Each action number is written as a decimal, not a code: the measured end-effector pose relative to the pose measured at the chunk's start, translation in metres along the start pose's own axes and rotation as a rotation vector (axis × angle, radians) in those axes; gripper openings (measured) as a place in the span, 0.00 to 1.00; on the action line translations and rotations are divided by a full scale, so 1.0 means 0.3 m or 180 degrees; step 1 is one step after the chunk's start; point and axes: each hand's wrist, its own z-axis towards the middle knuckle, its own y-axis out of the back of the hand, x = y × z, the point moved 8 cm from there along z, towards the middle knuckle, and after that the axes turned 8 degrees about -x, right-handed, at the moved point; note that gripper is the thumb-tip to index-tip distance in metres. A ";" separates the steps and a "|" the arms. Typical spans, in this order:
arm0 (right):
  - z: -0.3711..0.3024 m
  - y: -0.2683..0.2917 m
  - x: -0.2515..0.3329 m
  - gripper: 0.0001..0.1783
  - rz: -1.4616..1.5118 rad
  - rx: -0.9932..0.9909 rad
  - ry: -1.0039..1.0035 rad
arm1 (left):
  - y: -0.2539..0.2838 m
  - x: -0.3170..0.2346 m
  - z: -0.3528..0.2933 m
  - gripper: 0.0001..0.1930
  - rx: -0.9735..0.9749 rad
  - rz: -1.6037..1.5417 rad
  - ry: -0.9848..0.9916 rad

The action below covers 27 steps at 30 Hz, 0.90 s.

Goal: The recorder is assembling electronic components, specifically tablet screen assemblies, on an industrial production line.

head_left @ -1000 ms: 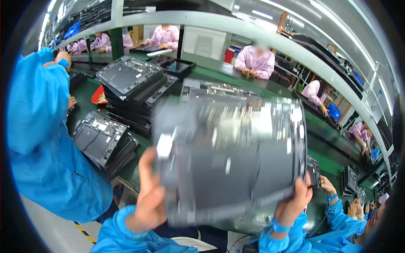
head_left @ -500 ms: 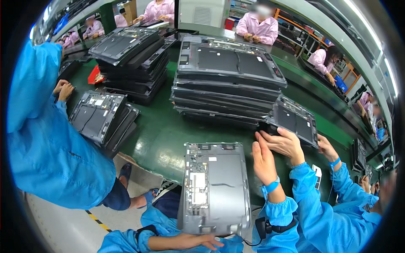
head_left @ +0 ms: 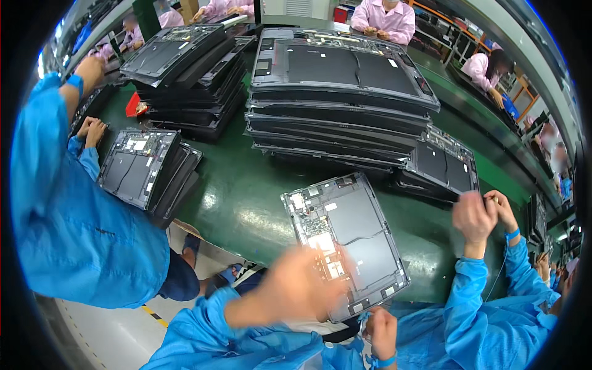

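Open chassis (head_left: 345, 243) flat at the green bench (head_left: 246, 203) near edge, overhanging; blurred left hand (head_left: 296, 287) above its near corner, grip unclear, right hand (head_left: 381, 330) closed on the lower edge; risk: a knock tips it off.

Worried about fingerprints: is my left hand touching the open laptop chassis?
Cannot tell. Head view: the left hand is motion-blurred over the open laptop chassis, hiding any contact.

Four stacks of open laptop chassis (head_left: 342, 80) on the green bench (head_left: 240, 203); one single chassis (head_left: 348, 243) at the near edge.
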 end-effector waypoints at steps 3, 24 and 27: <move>0.054 -0.066 0.020 0.18 -0.0137 -0.0026 -0.0046 | 0.124 0.324 0.120 0.26 -0.0447 0.1458 0.0688; 0.352 -0.095 0.527 0.31 -0.0757 0.0146 0.1712 | 0.017 0.279 0.134 0.09 0.1261 0.0791 -0.0363; 0.298 -0.218 0.465 0.19 -0.0301 0.0787 0.0874 | -0.017 0.282 0.155 0.06 0.1409 0.0685 -0.0290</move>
